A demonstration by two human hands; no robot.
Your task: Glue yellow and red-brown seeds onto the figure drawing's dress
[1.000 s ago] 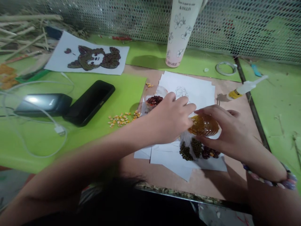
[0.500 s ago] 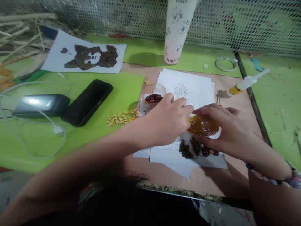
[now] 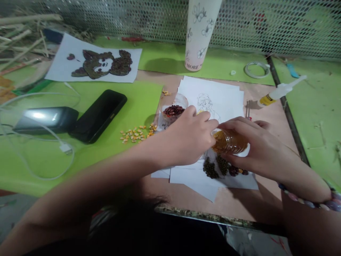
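My right hand (image 3: 255,140) is wrapped round a clear plastic cup (image 3: 234,144) of small yellow grains, tipped on its side with its mouth toward the left. At that mouth, my left hand (image 3: 195,137) is closed with bent fingers; whatever its fingertips pinch is hidden. Beneath both hands lies white paper (image 3: 229,94) with a line-drawn figure, partly covered by the hands. Dark green beans (image 3: 210,168) and dark red beans (image 3: 233,171) sit on its lower part. Beyond my left wrist stands a clear cup of red beans (image 3: 173,110).
Loose corn kernels (image 3: 135,134) lie left of my forearm, near a black phone (image 3: 99,115) and a white cable (image 3: 65,147). A tall floral cup (image 3: 198,42) stands at the back. To the right are a glue bottle (image 3: 277,94) and a tape roll (image 3: 256,70).
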